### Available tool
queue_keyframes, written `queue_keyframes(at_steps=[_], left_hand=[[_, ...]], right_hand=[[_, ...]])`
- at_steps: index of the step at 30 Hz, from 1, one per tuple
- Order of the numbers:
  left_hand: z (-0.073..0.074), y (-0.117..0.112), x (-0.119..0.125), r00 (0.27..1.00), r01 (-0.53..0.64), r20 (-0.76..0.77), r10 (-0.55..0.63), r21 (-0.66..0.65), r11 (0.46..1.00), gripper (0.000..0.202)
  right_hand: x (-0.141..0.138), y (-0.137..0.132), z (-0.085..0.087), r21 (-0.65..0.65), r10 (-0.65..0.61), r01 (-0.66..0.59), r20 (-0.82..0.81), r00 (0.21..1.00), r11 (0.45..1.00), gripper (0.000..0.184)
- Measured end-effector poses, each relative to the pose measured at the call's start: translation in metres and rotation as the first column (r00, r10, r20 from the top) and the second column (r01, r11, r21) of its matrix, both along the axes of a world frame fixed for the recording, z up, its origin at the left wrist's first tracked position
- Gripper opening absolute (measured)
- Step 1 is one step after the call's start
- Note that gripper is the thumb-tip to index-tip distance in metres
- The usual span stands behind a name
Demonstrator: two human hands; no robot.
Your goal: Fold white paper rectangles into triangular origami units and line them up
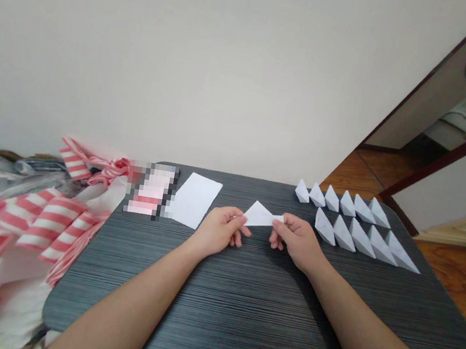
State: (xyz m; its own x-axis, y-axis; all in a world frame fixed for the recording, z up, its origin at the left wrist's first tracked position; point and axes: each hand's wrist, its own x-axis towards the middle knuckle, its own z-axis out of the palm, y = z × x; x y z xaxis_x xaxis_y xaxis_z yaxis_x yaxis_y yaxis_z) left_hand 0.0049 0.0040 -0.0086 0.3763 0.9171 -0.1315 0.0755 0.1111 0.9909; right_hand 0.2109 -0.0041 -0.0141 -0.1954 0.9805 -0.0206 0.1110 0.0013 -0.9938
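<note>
Both hands hold one small folded white paper piece (261, 215) just above a dark striped table (239, 305). My left hand (220, 231) pinches its left end between thumb and fingers. My right hand (295, 240) pinches its right end, fingers curled. To the right, several finished folded white paper triangles (358, 224) stand in two rows on the table. A flat white paper sheet (194, 199) lies to the left of my hands.
Red-and-white striped plastic bags (8, 221) pile up at the table's left edge. A blurred pink and white item (151, 190) lies beside the sheet. A white wall stands behind; a wooden floor and doorway are at the right.
</note>
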Motion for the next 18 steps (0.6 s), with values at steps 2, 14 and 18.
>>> queue_keyframes(at_steps=[2, 14, 18], left_hand=[[-0.0008, 0.0010, 0.0002, 0.999, -0.013, 0.029, 0.013, -0.006, 1.000, 0.025], [-0.0023, 0.0014, 0.0001, 0.995, -0.042, 0.089, 0.041, 0.006, 0.999, 0.024], [-0.0022, 0.0008, -0.0001, 0.999, -0.007, 0.038, 0.006, 0.031, 0.999, 0.024]], right_hand=[[0.0002, 0.0003, -0.0003, -0.002, -0.006, 0.006, -0.008, 1.000, 1.000, 0.033], [0.0011, 0.0004, -0.0014, 0.001, -0.017, 0.017, -0.017, 1.000, 1.000, 0.031], [0.0019, 0.0013, -0.0022, -0.007, 0.004, -0.004, -0.011, 1.000, 1.000, 0.031]])
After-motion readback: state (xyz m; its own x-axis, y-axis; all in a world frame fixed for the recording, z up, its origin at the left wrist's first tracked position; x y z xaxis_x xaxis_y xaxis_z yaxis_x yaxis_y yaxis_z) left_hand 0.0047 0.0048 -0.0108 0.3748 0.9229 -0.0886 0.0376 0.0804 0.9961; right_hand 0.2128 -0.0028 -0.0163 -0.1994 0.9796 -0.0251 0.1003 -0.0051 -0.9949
